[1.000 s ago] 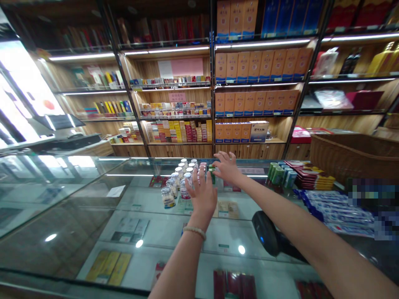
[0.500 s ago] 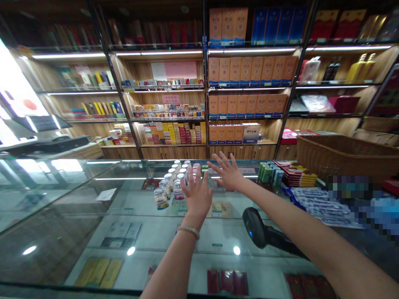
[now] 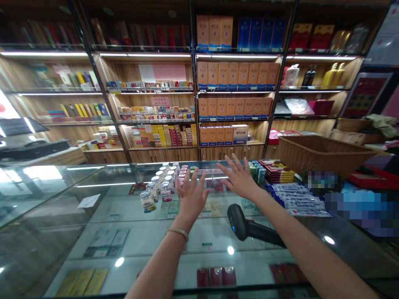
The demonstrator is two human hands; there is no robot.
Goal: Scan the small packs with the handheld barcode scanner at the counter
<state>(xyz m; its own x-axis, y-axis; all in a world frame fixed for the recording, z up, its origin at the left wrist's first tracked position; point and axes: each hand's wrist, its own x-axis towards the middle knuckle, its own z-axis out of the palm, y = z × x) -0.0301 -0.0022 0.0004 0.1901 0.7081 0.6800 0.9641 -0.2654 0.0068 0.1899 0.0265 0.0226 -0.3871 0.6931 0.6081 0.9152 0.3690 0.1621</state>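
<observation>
My left hand (image 3: pixel 192 198) is stretched out over the glass counter (image 3: pixel 149 232), its fingers spread and nothing in it. Just left of it stand rows of small clear jars with white lids (image 3: pixel 147 201), and pink-topped containers (image 3: pixel 183 176) are partly hidden behind its fingertips. My right hand (image 3: pixel 239 177) is also spread and holds nothing, close to the green cans (image 3: pixel 253 169) at its right. Whether either hand touches the glass I cannot tell. Below my right forearm lies a black handheld barcode scanner (image 3: pixel 246 224).
Blue-and-white packets (image 3: pixel 296 197) and a stack of red and yellow packs (image 3: pixel 279 171) lie at the right, before a brown wicker basket (image 3: pixel 321 151). A white paper (image 3: pixel 89 201) is at the left. Shelves with orange boxes (image 3: pixel 233 109) line the back wall.
The view has turned to the right, so the goods appear further left. My right hand has moved right, away from my left hand, towards the green cans. Both hands stay spread.
</observation>
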